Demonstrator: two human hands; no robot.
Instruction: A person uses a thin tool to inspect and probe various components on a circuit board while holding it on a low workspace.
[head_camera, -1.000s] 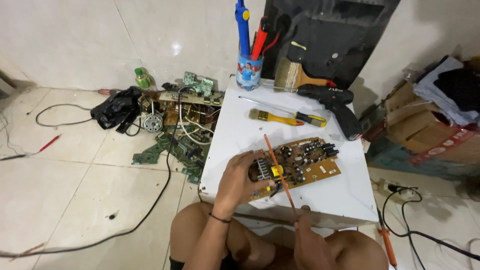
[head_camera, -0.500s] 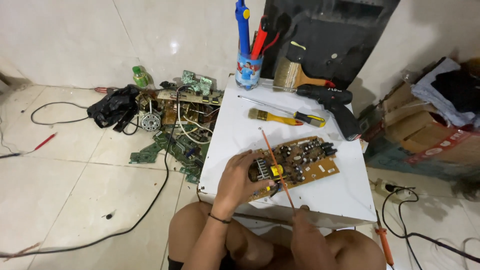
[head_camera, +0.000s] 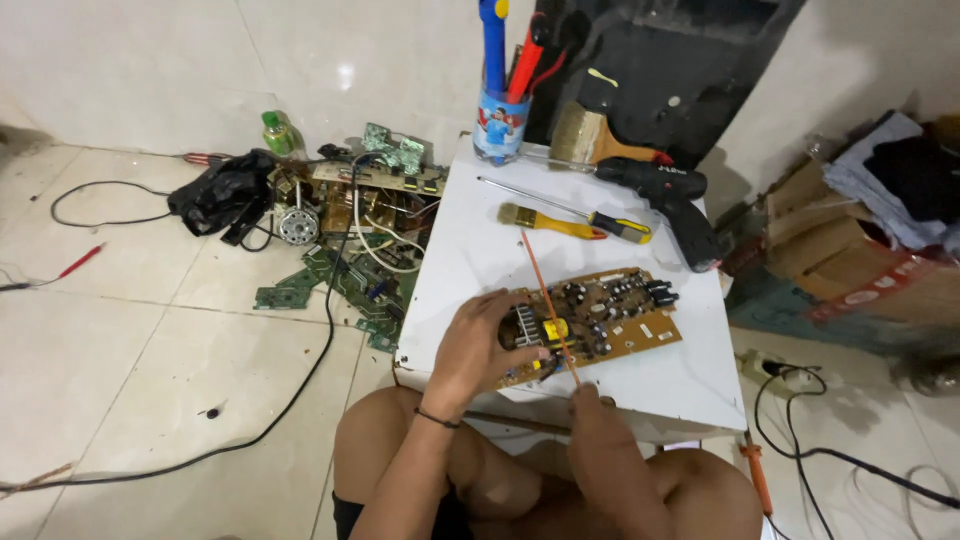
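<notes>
One board (head_camera: 600, 318) lies on the white table (head_camera: 465, 240), near its front edge. Two hands work at it: the left hand (head_camera: 482, 338) covers the board's left end, fingers curled closed around that end, and the right hand (head_camera: 592, 412) sits at the table's front edge, fingers pinched on the lower end of one thin orange rod (head_camera: 543, 295) that slants up across the board. Behind the board lie one brush (head_camera: 545, 222) with a yellow handle, one screwdriver (head_camera: 575, 210), one black drill (head_camera: 670, 200) and one wider brush (head_camera: 590, 138); one cup (head_camera: 499, 122) holds several tools. On the floor to the left sits one heap of boards and wires (head_camera: 350, 230), with one green bottle (head_camera: 281, 132) behind it. Compared with the earlier frames, both hands, the rod and the board stay in the same places; only the view shifts slightly.
</notes>
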